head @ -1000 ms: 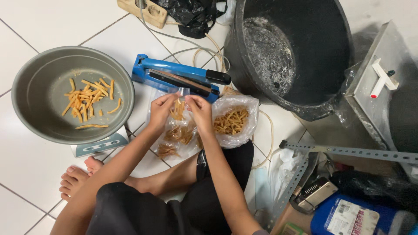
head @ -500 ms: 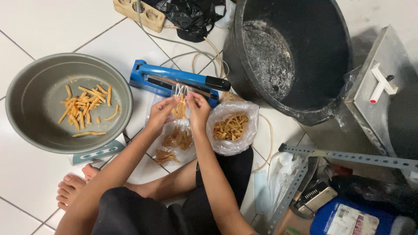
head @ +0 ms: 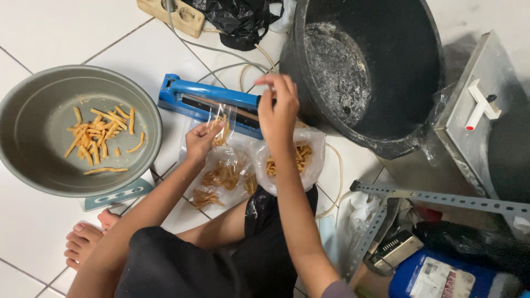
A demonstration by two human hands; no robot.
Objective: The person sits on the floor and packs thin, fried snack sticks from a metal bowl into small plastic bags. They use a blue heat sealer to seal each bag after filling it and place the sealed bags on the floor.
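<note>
head view, seated person on tiled floor: left hand (head: 200,140) pinches a small clear bag (head: 221,128) of snack sticks (mouth laid on the blue sealer (head: 212,102)); right hand (head: 279,107) hovers over the sealer handle, fingers loosely curled, holding nothing. grey basin (head: 33,160) lies far left.

Head view, steeply down, close.

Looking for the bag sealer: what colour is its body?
Blue, with a black handle tip; the sealer shows in the head view.
</note>
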